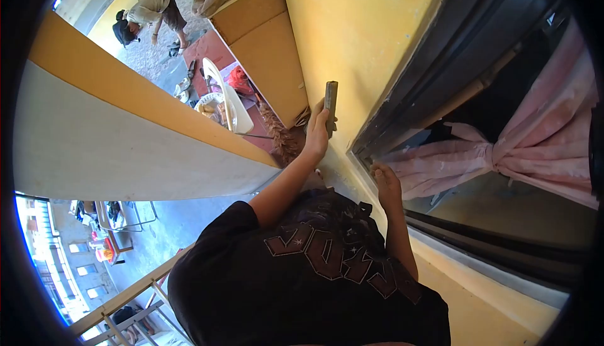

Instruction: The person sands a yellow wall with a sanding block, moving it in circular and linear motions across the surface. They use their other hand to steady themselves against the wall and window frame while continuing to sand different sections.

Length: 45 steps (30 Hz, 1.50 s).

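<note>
My left hand (318, 134) is wrapped round a flat, narrow grey-brown tool (331, 97), which stands upright close to the yellow wall (340, 25). Its lower part is partly hidden by my fingers. Lower and to the right, my right hand (387, 185) is raised beside the dark window frame (402, 88), with its fingers curled. Whatever those fingers may hold is too small to make out. Both bare forearms come from a black T-shirt with lettering.
Behind the glass hangs a tied pink curtain (497, 154). A yellow cabinet (264, 50), a white chair (236, 107) and a feather duster (280, 135) are beyond my left hand. Another person (151, 12) bends over at the upper left. A metal railing (126, 299) runs at the lower left.
</note>
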Tool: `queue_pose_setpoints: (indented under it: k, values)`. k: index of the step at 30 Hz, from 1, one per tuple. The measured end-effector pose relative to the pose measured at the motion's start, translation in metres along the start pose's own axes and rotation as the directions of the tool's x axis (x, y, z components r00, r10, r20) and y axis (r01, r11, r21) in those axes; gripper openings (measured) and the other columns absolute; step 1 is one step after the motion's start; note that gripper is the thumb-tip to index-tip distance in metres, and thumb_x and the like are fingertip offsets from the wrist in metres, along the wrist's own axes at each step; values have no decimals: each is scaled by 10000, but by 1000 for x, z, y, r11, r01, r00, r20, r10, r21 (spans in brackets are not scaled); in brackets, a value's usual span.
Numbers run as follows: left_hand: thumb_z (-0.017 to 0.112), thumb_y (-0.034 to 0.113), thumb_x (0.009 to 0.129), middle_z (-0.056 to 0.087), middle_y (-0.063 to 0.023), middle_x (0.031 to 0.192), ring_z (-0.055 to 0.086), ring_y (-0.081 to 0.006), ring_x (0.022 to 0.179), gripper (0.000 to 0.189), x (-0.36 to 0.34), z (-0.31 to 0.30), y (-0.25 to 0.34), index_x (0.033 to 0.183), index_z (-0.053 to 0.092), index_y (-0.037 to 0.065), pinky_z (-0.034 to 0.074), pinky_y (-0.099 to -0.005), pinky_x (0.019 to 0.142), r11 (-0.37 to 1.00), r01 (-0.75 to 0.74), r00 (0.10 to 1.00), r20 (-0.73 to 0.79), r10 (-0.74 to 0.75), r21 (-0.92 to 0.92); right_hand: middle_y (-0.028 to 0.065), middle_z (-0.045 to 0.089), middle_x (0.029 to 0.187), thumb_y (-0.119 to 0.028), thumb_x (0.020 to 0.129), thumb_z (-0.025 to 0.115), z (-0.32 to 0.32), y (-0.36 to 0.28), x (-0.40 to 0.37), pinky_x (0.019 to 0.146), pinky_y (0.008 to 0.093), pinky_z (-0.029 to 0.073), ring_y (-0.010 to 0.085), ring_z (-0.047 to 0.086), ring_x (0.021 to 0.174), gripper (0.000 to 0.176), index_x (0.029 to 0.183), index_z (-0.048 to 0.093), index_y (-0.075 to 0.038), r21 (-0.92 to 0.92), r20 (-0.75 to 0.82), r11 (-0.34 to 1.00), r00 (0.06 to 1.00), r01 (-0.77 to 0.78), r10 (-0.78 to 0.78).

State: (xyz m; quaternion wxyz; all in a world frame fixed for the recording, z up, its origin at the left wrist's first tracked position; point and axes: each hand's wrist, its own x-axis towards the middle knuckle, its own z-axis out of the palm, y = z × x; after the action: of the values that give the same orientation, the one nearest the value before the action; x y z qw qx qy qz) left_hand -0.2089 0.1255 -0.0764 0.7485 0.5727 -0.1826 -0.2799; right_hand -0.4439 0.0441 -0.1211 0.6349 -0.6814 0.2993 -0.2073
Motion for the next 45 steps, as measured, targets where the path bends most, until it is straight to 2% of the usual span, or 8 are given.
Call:
queue_pose_setpoints:
  k: [8, 12, 20, 24, 29, 36, 42, 45]
  values:
    - [462, 128, 948, 497, -97, 1037, 479, -189, 896, 422, 76, -10, 2, 1347, 439, -7, 414, -302, 810, 834, -431, 885, -22, 466, 346, 131, 638, 1088, -170, 954, 549, 6, -115, 53, 924, 328, 443, 216, 598, 1027, 285, 1160, 597, 21, -105, -97, 944, 941, 314, -324]
    - [520, 85, 914, 469, -195, 1136, 471, -314, 1012, 478, 106, 2, 4, 1369, 410, -12, 403, -392, 892, 691, -532, 797, 13, 604, 490, 194, 614, 1077, -147, 919, 546, 5, -184, 81, 928, 409, 449, 319, 593, 1037, 237, 1081, 610, 14, -472, -97, 550, 579, 690, -810]
    - [587, 30, 821, 455, -279, 1129, 444, -373, 973, 558, 189, 50, 53, 1323, 394, -120, 373, -461, 862, 180, -790, 317, 138, 938, 587, 264, 313, 1410, -185, 916, 544, 35, -252, 167, 1058, 579, 278, 430, 309, 1322, 282, 1165, 557, -54, -853, 149, -79, 94, 516, -984]
    - [656, 62, 767, 486, -239, 1070, 452, -327, 905, 614, 201, 58, 87, 1321, 435, -82, 350, -429, 815, 135, -793, 215, 66, 974, 594, 250, 334, 1411, -286, 921, 517, 29, -233, 187, 1115, 590, 129, 437, 218, 1364, 291, 1146, 563, -108, -918, 147, -105, 83, 381, -986]
    - [630, 16, 791, 430, -310, 1130, 439, -352, 986, 619, 165, 44, -45, 1341, 361, -78, 393, -471, 835, 381, -819, 437, 35, 899, 430, 251, 387, 1380, -324, 939, 441, 22, -230, 194, 1116, 609, 124, 422, 191, 1393, 296, 1066, 592, -104, -906, 184, -137, 81, 401, -980]
    - [700, 138, 738, 459, -250, 1083, 466, -351, 900, 672, 193, 42, 39, 1303, 407, -79, 364, -470, 762, -41, -725, 217, 284, 934, 688, 259, 486, 1298, -319, 935, 382, 16, -228, 187, 1125, 622, 93, 457, 219, 1373, 335, 966, 629, -95, -908, 279, -249, 42, 337, -959]
    - [693, 45, 719, 459, -279, 1107, 475, -347, 910, 639, 173, 55, -38, 1280, 424, -101, 396, -466, 757, 220, -814, 277, 27, 960, 538, 272, 551, 1177, -308, 924, 385, 17, -239, 205, 1159, 575, 67, 388, 341, 1326, 316, 902, 615, -93, -867, 267, -281, -92, 412, -959]
    - [625, -6, 718, 506, -329, 1149, 486, -374, 876, 310, 204, 53, 56, 1003, 566, -113, 377, -469, 651, -240, -643, -26, 292, 956, 728, 274, 555, 1159, -304, 920, 388, 18, -229, 199, 1170, 563, 48, 381, 342, 1324, 314, 900, 618, -92, -902, 211, -199, -11, 383, -977]
